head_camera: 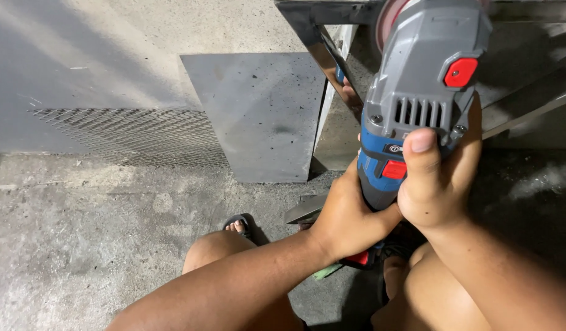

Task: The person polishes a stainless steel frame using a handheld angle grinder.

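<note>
Grey and blue plastic makes up the body of the angle grinder, which we see held upright in the right half of the view, its head near the top edge. Two red buttons sit on it, one high on the grey housing, one lower on the blue grip. A reddish disc edge shows at the tool's top left, cut off by the frame.

Our right hand wraps the grip from the right side, fingers closed round it, thumb laid flat up the front just beside the lower red button. Our left hand closes on the lower part of the handle from the left, fingers curled behind and out of sight.

Just beyond the tool stands a shiny metal frame, its slanted bar reflecting a hand. A flat grey steel plate leans against the wall to the left of that bar, its right edge just beside it. Further left, a sheet of expanded metal mesh leans low along the same wall.

Below, the concrete floor lies open on the left. Bare knees frame the bottom edge; a sandalled foot rests near the plate's lower edge. A thin metal bar angles off to the right.
</note>
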